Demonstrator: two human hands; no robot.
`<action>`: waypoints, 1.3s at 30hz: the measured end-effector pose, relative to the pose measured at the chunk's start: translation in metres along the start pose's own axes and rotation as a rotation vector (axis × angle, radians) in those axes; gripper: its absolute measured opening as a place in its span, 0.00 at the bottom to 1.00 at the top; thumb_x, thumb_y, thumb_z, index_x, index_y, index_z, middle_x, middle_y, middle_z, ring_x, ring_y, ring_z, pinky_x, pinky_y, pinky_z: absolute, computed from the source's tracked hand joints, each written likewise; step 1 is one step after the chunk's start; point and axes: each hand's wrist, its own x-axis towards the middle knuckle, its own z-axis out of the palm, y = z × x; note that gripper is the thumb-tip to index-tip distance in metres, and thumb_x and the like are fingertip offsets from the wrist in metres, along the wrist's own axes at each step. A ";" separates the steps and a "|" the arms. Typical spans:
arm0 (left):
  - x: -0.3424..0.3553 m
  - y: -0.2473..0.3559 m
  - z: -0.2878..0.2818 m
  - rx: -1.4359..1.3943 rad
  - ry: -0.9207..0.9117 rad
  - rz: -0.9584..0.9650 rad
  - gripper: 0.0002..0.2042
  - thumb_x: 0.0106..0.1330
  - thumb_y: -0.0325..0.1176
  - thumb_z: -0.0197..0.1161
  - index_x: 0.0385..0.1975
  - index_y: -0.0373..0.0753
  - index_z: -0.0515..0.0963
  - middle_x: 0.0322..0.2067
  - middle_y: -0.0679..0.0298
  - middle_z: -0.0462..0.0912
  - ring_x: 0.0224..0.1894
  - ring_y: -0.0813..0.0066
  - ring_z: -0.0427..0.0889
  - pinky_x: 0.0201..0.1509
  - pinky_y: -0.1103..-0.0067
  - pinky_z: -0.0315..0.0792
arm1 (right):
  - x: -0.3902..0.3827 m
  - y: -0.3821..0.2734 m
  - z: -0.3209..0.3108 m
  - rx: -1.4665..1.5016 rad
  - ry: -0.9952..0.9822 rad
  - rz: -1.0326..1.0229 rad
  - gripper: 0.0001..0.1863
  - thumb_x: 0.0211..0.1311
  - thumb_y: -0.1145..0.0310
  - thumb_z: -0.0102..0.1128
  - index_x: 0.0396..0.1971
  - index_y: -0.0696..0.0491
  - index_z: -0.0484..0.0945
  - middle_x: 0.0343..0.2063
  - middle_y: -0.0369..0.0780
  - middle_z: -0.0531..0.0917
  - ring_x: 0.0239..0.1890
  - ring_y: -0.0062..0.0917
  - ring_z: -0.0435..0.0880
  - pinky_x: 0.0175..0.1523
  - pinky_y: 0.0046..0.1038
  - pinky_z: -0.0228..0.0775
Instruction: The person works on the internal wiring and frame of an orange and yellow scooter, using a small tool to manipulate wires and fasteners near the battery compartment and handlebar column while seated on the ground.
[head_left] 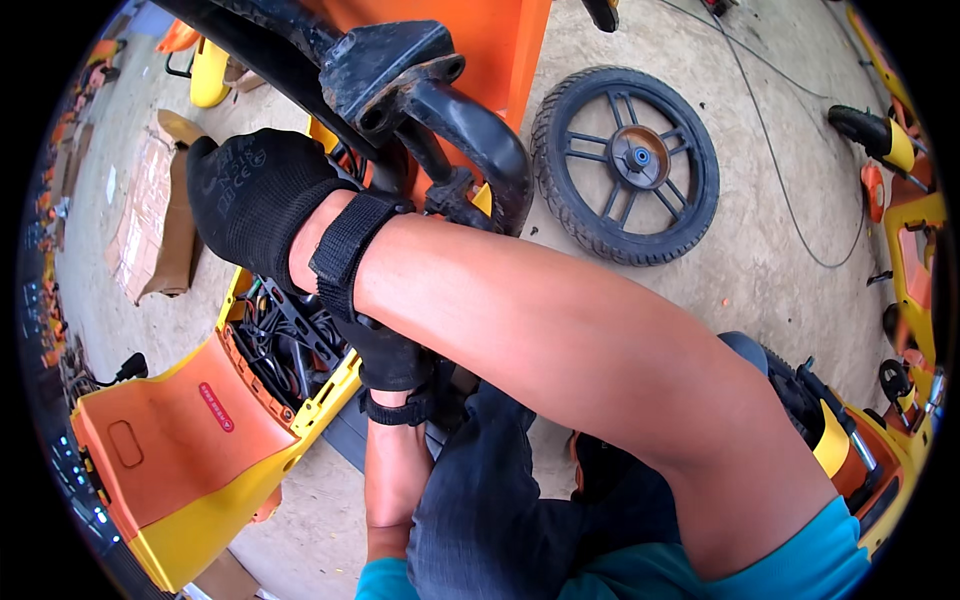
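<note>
My right forearm reaches across from the lower right. My right hand (255, 200), in a black glove, is closed just left of the black tubular frame (470, 120) of a yellow and orange vehicle; its fingers curl out of sight, so what they grip is hidden. Below that wrist is my left hand (388, 358), also gloved in black, partly covered by my right forearm. Its fingers do not show. Beside both hands, an uncovered bay (285, 330) in the yellow body (220, 500) holds a tangle of black cables. An orange panel (180, 430) adjoins this bay.
A black spoked wheel with a tyre (625, 165) lies on the concrete floor (770, 290). Flattened cardboard (155, 220) rests at the left. A thin cable (765, 120) runs over the floor at upper right. More yellow and orange vehicles (910, 250) line the right side.
</note>
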 end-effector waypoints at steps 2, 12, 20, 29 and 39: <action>-0.001 0.000 -0.003 0.006 0.012 -0.002 0.19 0.66 0.32 0.63 0.56 0.39 0.74 0.53 0.57 0.80 0.54 0.68 0.79 0.58 0.73 0.72 | -0.002 -0.003 0.002 0.018 -0.014 -0.003 0.10 0.59 0.70 0.54 0.35 0.59 0.80 0.27 0.44 0.86 0.32 0.33 0.88 0.34 0.34 0.79; -0.001 0.003 -0.001 -0.020 0.018 -0.001 0.19 0.66 0.32 0.63 0.56 0.38 0.74 0.53 0.57 0.80 0.54 0.67 0.79 0.58 0.73 0.72 | -0.001 -0.007 0.014 0.043 -0.044 0.064 0.11 0.60 0.68 0.54 0.37 0.56 0.81 0.29 0.42 0.87 0.34 0.32 0.88 0.35 0.36 0.78; 0.001 0.011 0.002 -0.045 -0.022 -0.002 0.19 0.66 0.32 0.62 0.57 0.38 0.74 0.52 0.57 0.80 0.54 0.67 0.79 0.58 0.73 0.72 | 0.016 0.008 0.037 0.068 -0.034 0.166 0.12 0.61 0.66 0.53 0.38 0.55 0.82 0.30 0.41 0.88 0.34 0.32 0.88 0.35 0.38 0.78; -0.005 0.010 -0.010 -0.041 -0.013 -0.028 0.19 0.66 0.31 0.62 0.57 0.37 0.74 0.52 0.57 0.80 0.54 0.67 0.79 0.58 0.73 0.72 | 0.018 -0.027 -0.005 -0.072 -0.158 0.411 0.12 0.62 0.65 0.52 0.37 0.52 0.84 0.33 0.39 0.88 0.37 0.32 0.88 0.37 0.42 0.77; -0.009 0.011 -0.015 -0.055 -0.029 -0.058 0.19 0.67 0.31 0.61 0.57 0.37 0.74 0.52 0.57 0.80 0.54 0.66 0.79 0.58 0.73 0.72 | 0.020 -0.001 0.018 0.115 -0.119 0.334 0.12 0.62 0.66 0.50 0.37 0.52 0.82 0.31 0.45 0.87 0.35 0.35 0.88 0.37 0.41 0.78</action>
